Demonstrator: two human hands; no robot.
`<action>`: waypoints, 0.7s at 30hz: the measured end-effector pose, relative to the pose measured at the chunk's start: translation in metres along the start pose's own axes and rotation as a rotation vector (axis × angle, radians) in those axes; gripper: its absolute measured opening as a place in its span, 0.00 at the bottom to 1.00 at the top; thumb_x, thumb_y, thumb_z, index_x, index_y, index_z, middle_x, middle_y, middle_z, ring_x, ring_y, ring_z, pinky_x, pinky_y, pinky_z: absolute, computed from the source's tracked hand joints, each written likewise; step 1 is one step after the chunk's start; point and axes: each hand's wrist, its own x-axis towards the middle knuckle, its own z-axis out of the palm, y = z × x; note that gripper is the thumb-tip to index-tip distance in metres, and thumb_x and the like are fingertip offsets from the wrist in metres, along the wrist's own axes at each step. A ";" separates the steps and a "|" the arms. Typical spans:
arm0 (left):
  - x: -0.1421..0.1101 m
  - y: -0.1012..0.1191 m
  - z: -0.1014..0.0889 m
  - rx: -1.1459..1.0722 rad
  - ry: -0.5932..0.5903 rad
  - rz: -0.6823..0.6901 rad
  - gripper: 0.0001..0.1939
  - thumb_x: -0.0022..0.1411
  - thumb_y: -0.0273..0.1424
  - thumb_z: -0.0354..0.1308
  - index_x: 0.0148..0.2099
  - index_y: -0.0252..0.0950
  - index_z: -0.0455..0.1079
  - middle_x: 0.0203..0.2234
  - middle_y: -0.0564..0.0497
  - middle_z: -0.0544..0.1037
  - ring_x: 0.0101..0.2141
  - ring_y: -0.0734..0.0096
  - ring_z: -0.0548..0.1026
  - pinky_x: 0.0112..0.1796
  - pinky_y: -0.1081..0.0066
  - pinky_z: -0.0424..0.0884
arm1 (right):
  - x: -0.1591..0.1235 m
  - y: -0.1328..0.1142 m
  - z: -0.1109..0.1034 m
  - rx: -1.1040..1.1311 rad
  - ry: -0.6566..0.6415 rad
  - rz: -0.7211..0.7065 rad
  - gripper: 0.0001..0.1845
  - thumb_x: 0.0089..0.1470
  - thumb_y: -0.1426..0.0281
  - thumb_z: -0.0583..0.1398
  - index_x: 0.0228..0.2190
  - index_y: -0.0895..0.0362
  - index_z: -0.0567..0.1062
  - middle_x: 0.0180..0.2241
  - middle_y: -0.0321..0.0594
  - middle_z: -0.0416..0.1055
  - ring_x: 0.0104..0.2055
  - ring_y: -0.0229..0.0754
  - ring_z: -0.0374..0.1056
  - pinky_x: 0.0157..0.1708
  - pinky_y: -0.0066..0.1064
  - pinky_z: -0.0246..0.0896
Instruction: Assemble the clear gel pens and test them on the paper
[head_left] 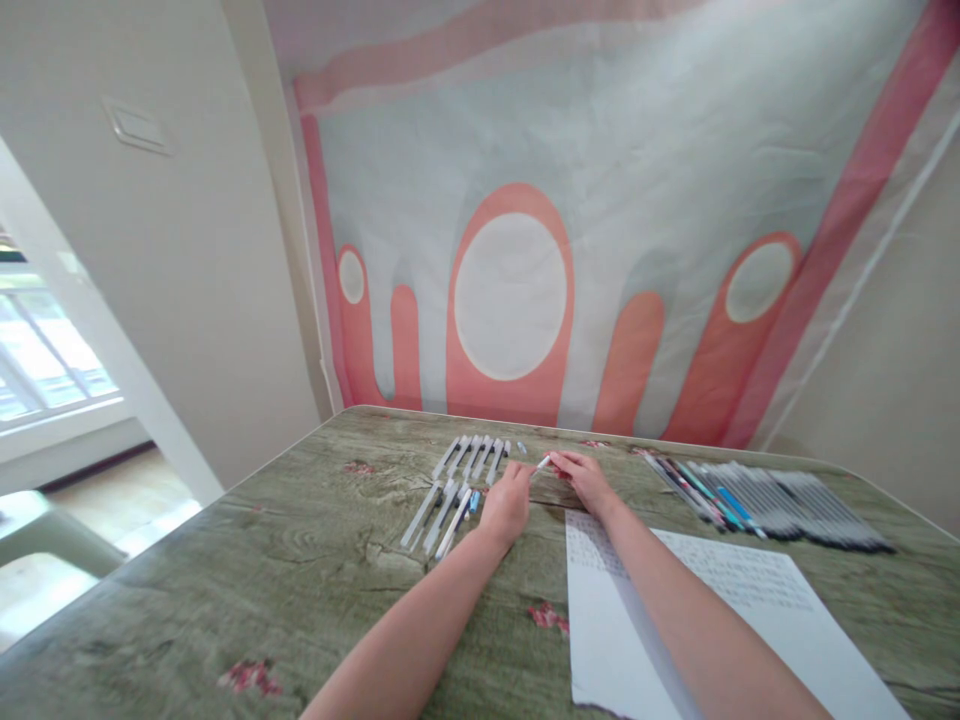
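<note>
A slim white pen (pixel 541 463) is held between my two hands above the middle of the table. My left hand (pixel 508 503) is closed around its near end, most of which the fingers hide. At the other end, the fingers of my right hand (pixel 581 478) pinch the tip. Just left of my left hand lie two rows of pens, a far row (pixel 471 457) and a near row (pixel 435 515), with clear or white barrels. A small blue piece (pixel 474 502) sits beside the near row, and another small light-blue piece (pixel 521 447) lies beyond my hands.
Under my right forearm is a sheet of paper (pixel 720 600) with handwriting. A long row of grey pens (pixel 810 505), with several coloured ones at its left end, lies at the right. The wood-patterned table (pixel 300 560) meets a printed backdrop (pixel 510 300) behind.
</note>
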 end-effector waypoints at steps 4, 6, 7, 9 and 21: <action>0.002 -0.005 0.005 -0.077 0.105 0.003 0.16 0.57 0.22 0.44 0.48 0.37 0.62 0.39 0.47 0.67 0.41 0.70 0.68 0.43 0.67 0.65 | -0.001 -0.005 0.006 -0.176 0.072 -0.080 0.21 0.45 0.54 0.55 0.26 0.59 0.74 0.21 0.38 0.68 0.24 0.37 0.60 0.25 0.27 0.56; 0.003 -0.009 0.007 -0.116 0.156 -0.023 0.15 0.56 0.21 0.45 0.46 0.35 0.63 0.38 0.46 0.68 0.41 0.69 0.67 0.43 0.66 0.65 | -0.004 -0.009 0.011 -0.295 0.113 -0.182 0.20 0.47 0.56 0.55 0.33 0.59 0.73 0.21 0.37 0.67 0.23 0.37 0.60 0.25 0.28 0.56; 0.003 -0.011 0.008 -0.130 0.170 -0.037 0.15 0.56 0.21 0.46 0.46 0.35 0.63 0.38 0.46 0.68 0.41 0.68 0.68 0.43 0.66 0.65 | -0.006 -0.012 0.013 -0.358 0.107 -0.240 0.20 0.48 0.58 0.55 0.39 0.58 0.71 0.22 0.36 0.67 0.24 0.37 0.60 0.26 0.28 0.57; 0.004 -0.013 0.008 -0.152 0.171 -0.044 0.15 0.56 0.22 0.46 0.46 0.34 0.63 0.38 0.46 0.68 0.41 0.68 0.68 0.43 0.64 0.65 | -0.011 -0.016 0.019 -0.480 0.021 -0.350 0.21 0.50 0.63 0.53 0.47 0.54 0.66 0.28 0.37 0.69 0.27 0.38 0.63 0.30 0.29 0.58; 0.001 0.027 -0.001 -0.171 -0.094 0.173 0.33 0.52 0.43 0.54 0.56 0.34 0.51 0.51 0.40 0.61 0.52 0.62 0.59 0.52 0.61 0.55 | 0.002 -0.009 -0.001 -0.312 0.505 -0.199 0.25 0.51 0.55 0.48 0.46 0.56 0.65 0.36 0.44 0.70 0.28 0.39 0.64 0.31 0.31 0.58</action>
